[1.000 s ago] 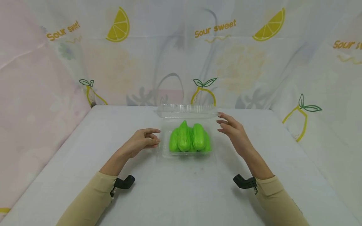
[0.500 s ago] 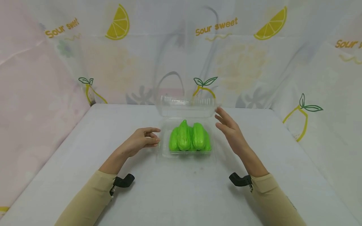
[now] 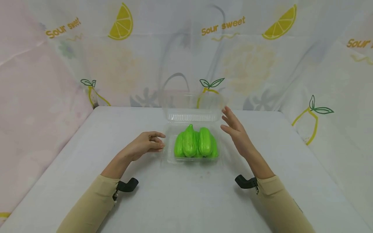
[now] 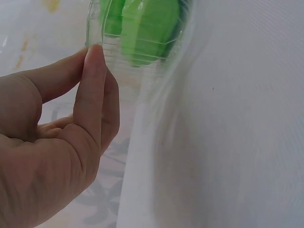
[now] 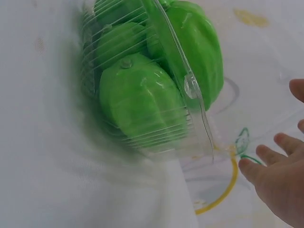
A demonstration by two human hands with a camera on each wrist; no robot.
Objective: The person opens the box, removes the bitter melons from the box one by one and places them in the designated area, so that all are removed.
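A clear plastic clamshell box point(image 3: 170, 155) stands on the white table with its hinged lid point(image 3: 189, 100) raised at the back. Inside it, several bright green elongated fruits point(image 3: 190, 142) are piled up, some rising above the rim. My left hand point(image 3: 147, 143) is at the box's left side; in the left wrist view its thumb and a finger point(image 4: 94, 61) pinch the rim. My right hand point(image 3: 237, 132) is beside the lid's right edge with its fingers extended and holding nothing. In the right wrist view, its fingertips point(image 5: 263, 154) are apart from the box's rim point(image 5: 178, 52).
A white cloth-covered table point(image 3: 186, 200) spreads around the box. Behind it hangs a pale curtain point(image 3: 145, 58) with lemon prints, which also closes off both sides. Black wrist cameras point(image 3: 128, 185) stick out from both beige sleeves point(image 3: 90, 204).
The lid has swung back from a forward tilt to a more upright, leaned-back position. My right hand has moved slightly up and left, its fingers straightening. My left hand has stayed at the rim.
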